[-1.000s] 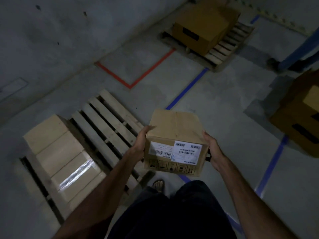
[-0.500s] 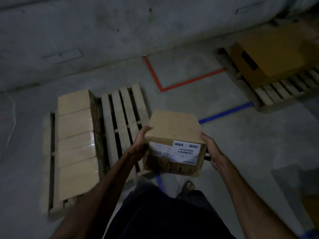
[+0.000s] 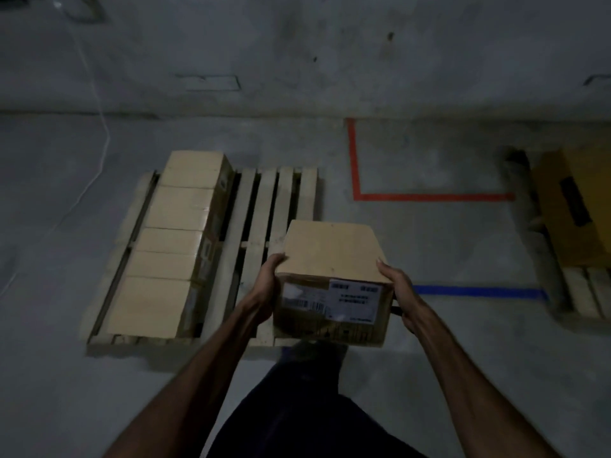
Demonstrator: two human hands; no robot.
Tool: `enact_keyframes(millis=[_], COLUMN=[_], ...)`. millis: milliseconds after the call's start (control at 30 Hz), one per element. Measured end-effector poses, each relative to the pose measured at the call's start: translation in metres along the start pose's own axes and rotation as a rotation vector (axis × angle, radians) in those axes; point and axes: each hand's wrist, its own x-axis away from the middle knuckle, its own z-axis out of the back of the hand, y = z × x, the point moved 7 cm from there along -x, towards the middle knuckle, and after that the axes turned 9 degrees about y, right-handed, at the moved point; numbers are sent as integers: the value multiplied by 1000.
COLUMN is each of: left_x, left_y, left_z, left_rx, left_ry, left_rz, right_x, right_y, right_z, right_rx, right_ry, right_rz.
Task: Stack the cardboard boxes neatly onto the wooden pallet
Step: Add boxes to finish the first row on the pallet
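A row of five boxes (image 3: 172, 239) already lies along the left side of the pallet (image 3: 264, 206), set end to end and squared up with each other; the slats to their right are bare. A sixth box (image 3: 332, 282) is in the air, carried over the pallet's near right corner, label side facing the person. The left hand (image 3: 266, 285) grips its left side with the thumb hooked over the top edge, and the right hand (image 3: 395, 284) clamps the right side the same way; the fingers beneath are hidden. So one row looks done and this box seems meant to start a second row on the open slats. Off to the right, a larger yellow box (image 3: 575, 206) sits on another pallet (image 3: 588, 292)
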Motion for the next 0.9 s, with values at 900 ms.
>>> enact_keyframes(millis=[900], left_x=[-207], left_y=[228], left_z=[-115], left_rx=[520], left_ry=[410], left_rz=[25], right_x=[-356], right_y=[-352], right_z=[-112], right_rx=[468], right_ry=[-501], right_rz=[138])
